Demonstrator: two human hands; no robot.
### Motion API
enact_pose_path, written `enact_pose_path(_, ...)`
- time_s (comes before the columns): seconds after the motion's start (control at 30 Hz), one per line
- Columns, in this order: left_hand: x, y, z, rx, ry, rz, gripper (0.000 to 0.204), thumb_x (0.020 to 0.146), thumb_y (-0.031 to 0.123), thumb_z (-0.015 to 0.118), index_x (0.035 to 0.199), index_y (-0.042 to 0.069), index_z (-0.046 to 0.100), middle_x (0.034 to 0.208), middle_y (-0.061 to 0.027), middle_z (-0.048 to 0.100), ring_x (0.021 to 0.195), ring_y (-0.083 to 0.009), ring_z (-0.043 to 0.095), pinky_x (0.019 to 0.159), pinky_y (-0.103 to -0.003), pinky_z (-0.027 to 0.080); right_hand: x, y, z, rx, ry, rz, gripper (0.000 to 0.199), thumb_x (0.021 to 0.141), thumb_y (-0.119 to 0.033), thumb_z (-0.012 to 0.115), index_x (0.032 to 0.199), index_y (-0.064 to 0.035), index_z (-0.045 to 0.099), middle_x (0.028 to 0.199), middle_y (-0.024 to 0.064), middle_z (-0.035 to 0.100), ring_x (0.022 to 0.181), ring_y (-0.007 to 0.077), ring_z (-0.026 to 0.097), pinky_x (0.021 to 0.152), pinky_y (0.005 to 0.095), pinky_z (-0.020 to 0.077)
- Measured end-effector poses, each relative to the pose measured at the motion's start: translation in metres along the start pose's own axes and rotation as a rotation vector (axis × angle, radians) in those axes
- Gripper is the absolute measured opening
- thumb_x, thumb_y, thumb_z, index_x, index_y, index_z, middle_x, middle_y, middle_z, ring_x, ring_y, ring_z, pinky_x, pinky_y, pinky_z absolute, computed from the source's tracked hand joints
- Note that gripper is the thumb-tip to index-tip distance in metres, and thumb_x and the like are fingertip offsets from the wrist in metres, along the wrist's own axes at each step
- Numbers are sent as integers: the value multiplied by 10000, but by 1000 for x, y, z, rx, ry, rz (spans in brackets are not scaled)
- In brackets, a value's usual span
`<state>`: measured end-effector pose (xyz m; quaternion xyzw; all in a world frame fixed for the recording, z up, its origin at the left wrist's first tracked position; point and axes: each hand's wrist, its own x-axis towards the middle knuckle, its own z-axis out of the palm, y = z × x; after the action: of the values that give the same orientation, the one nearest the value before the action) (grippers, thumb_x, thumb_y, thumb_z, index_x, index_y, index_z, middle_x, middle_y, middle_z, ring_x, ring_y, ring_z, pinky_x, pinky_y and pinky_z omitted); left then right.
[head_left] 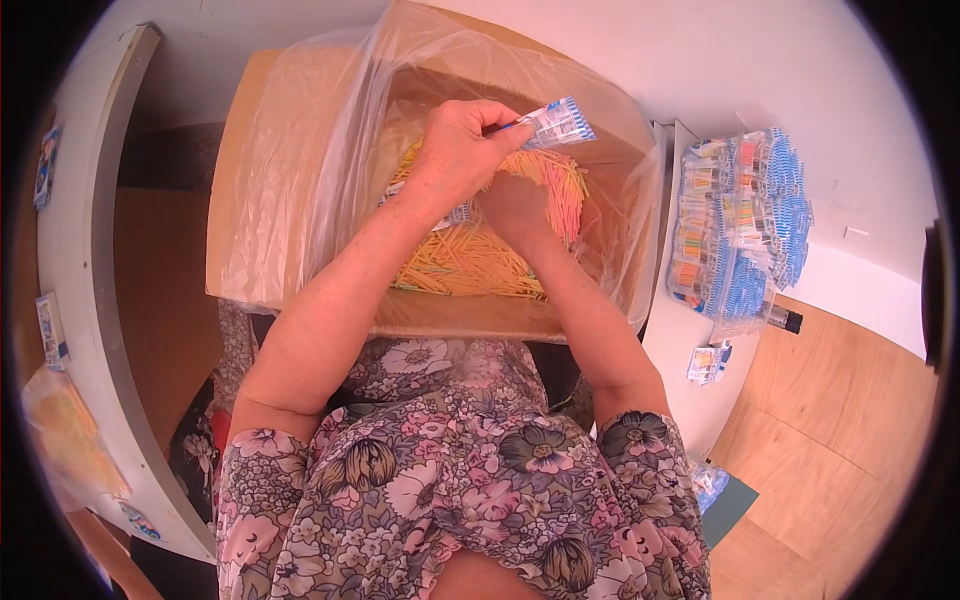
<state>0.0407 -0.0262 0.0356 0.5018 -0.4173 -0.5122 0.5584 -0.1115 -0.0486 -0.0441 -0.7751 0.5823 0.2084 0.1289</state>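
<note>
Over a large cardboard box (600, 90) lined with clear plastic, my left hand (462, 145) is closed on a small clear packet (563, 122) with blue-and-white printing, pinched between thumb and fingers. Below it, my right hand (517, 208) reaches down into a heap of thin yellow, orange and pink sticks (470, 262). That hand is slightly smeared and its fingers are hidden, so what they hold does not show. Partly covered by my left wrist, more blue-and-white packets (456, 216) lie on the sticks.
To the right, a clear rack (745, 225) full of packets with coloured contents stands on a white surface (690, 330), a loose packet (708, 363) nearby. A white panel (75, 230) edges the left side. Another person's arm (110, 560) shows at lower left.
</note>
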Motion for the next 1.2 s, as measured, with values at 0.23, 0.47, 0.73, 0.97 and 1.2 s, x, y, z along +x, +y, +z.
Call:
enact_pose_path(0.23,1,2,3,1,-16,8,161,827,137,653,865,-18,677,710,33,604,666,-27,491,600,-203,405,1,6,3,-221,14,-37,284,820,-267,532,973,-46,623,937,140,664,918,284,620,797,507,391)
enact_pose_path(0.47,1,0,-1,-48,71,27,167,808,139,652,852,-20,676,642,31,571,595,-30,445,526,-215,367,-27,61,-29,187,-4,-49,253,841,-203,502,986,-19,599,976,141,646,919,261,623,747,424,450)
enact_pose_path(0.73,2,-4,0,-136,54,-8,143,825,109,641,867,-24,674,695,45,591,632,-17,458,560,-198,372,12,60,-28,1660,-184,105,207,897,-167,496,1022,-6,536,819,75,595,708,195,612,568,313,510)
enact_pose_path(0.97,2,-1,-3,-141,30,-58,154,850,114,629,902,-26,665,785,14,639,703,-28,523,640,-197,421,43,44,-14,1966,-36,120,136,914,-146,497,1034,-86,520,779,47,568,661,178,596,488,309,481)
enact_pose_path(1.2,3,-1,-7,-190,66,-50,145,839,109,637,863,-31,668,727,32,606,657,-20,475,584,-192,387,34,50,-14,1880,-192,214,60,917,-187,515,920,-128,524,637,-37,460,427,60,337,362,217,252)
